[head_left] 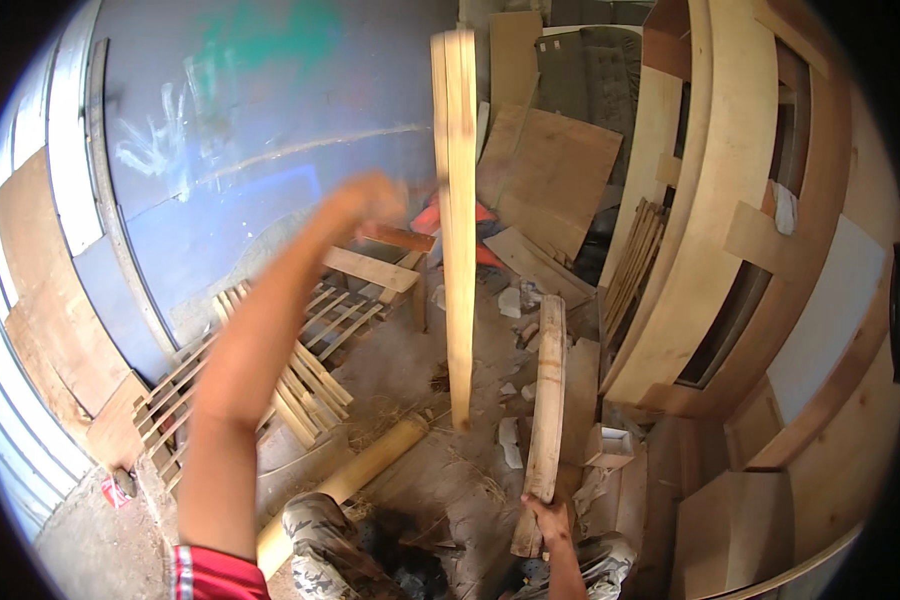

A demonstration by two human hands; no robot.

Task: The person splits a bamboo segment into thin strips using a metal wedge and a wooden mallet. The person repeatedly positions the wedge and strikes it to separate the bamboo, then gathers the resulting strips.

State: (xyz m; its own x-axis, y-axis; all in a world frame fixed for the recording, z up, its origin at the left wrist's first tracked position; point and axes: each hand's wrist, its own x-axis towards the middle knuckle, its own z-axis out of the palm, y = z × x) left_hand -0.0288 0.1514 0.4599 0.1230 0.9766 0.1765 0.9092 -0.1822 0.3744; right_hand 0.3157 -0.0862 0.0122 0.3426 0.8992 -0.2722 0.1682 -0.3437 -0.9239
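Observation:
My left hand (370, 203) is raised on an outstretched arm, just left of a tall pale timber post (458, 190) standing upright. Motion smears its fingers, and a gap seems to lie between hand and post. Low on the right, my right hand (551, 522) is closed around the lower part of a worn, rough wooden plank (547, 400). The plank stands steeply, its upper end leaning away from me. Another length of pale timber (370, 462) lies slanted on the dirt floor, left of the post.
Slatted wooden frames (305, 385) lie at left, beside a short board (372, 268). A large wooden frame with openings (715, 200) leans along the right. Plywood sheets (555, 175) stand at the back. A small open box (609, 446) sits right of the plank, and rubble (511, 300) litters the ground.

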